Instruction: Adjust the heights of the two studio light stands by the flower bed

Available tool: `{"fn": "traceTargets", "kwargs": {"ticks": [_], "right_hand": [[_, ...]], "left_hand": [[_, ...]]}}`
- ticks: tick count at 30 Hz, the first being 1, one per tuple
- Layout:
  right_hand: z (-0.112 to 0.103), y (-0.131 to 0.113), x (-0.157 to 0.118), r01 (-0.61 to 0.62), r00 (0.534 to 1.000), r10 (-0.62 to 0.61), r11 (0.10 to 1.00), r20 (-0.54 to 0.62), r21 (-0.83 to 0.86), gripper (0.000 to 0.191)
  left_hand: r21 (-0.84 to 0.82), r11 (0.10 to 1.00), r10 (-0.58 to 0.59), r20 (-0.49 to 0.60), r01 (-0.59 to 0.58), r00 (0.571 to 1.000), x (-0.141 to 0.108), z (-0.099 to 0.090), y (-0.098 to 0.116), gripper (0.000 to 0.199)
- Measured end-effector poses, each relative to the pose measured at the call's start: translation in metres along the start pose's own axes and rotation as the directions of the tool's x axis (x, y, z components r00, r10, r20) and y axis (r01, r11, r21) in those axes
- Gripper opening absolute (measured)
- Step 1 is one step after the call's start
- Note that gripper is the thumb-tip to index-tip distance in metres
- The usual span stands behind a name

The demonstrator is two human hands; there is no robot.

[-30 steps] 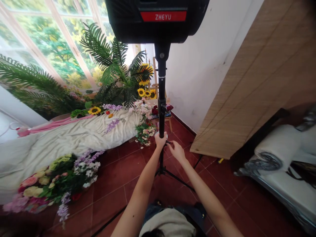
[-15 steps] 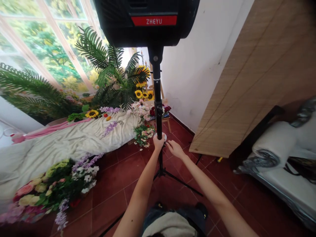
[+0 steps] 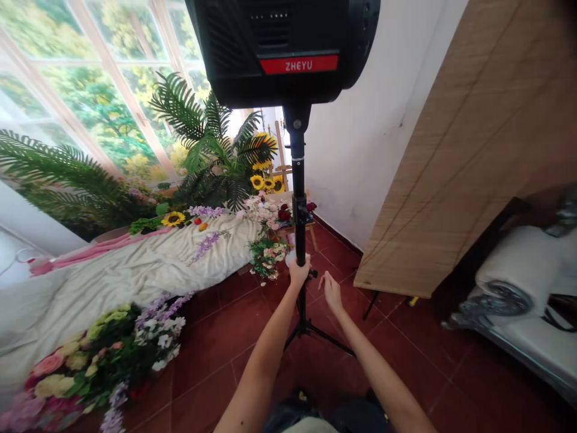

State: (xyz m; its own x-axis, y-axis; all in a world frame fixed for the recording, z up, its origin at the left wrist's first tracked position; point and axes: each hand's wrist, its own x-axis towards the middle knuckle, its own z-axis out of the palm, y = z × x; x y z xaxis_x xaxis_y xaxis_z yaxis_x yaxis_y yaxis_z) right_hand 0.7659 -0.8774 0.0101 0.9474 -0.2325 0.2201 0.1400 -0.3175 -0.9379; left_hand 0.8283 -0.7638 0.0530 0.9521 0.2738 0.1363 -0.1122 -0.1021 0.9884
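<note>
Light: we see a black lamp head (image 3: 293, 36) at 12 o'clock in our view, its red label (image 3: 299, 64) reading ZHEYU, mounted on top of the pole.
Pole: the black pole (image 3: 299, 180) runs upright from the lamp head down toward 6 o'clock, with a collar (image 3: 300, 208) partway along.
Left hand: we have our left hand (image 3: 300, 272) wrapped around the pole, well below the collar, gripping it firmly.
Knob: a small black knob (image 3: 312, 273) sticks out at 3 o'clock from our left hand, just beside it.
Right hand: we hold our right hand (image 3: 332, 293) near the knob, at 4 o'clock from it, not touching; its fingers are loosely curled and we see nothing in them.
Base: the tripod base (image 3: 305, 326) spreads its legs over red tiles (image 3: 220, 331) at 6 o'clock.
Window side: we find a palm (image 3: 214, 147) at 10 o'clock, pale cloth (image 3: 180, 258) at 9 and a flower arrangement (image 3: 103, 355) at 8.
Blind side: a woven blind (image 3: 433, 156) slants at 2 to 3 o'clock, with a pale sofa (image 3: 518, 267) below it.
</note>
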Motion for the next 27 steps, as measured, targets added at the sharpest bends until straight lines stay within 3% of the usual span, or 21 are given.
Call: {"fn": "traceTargets", "kwargs": {"ticks": [6, 11, 16, 22, 27], "right_hand": [[-0.008, -0.030, 0.024, 0.237, 0.955, -0.187, 0.948, 0.232, -0.211, 0.036], [-0.005, -0.027, 0.039, 0.325, 0.907, -0.232, 0.916, 0.351, -0.236, 0.035], [-0.007, -0.017, 0.039, 0.361, 0.895, -0.204, 0.853, 0.397, -0.376, 0.048], [-0.010, -0.019, 0.042, 0.370, 0.877, -0.055, 0.713, 0.478, -0.596, 0.053], [-0.012, -0.018, 0.047, 0.342, 0.845, -0.017, 0.786, 0.535, -0.516, 0.068]], "left_hand": [[0.033, 0.998, 0.056, -0.014, -0.055, 0.998, 0.004, 0.003, -0.011, 0.035], [0.020, 0.994, 0.112, -0.030, -0.111, 0.993, 0.004, 0.003, -0.012, 0.037], [-0.014, 0.998, 0.057, 0.004, -0.057, 0.998, 0.002, 0.003, -0.007, 0.036], [-0.008, 0.999, 0.037, -0.011, -0.037, 0.999, -0.002, 0.003, 0.000, 0.038], [-0.020, 0.998, 0.052, -0.074, -0.054, 0.996, -0.006, 0.007, 0.007, 0.039]]}}
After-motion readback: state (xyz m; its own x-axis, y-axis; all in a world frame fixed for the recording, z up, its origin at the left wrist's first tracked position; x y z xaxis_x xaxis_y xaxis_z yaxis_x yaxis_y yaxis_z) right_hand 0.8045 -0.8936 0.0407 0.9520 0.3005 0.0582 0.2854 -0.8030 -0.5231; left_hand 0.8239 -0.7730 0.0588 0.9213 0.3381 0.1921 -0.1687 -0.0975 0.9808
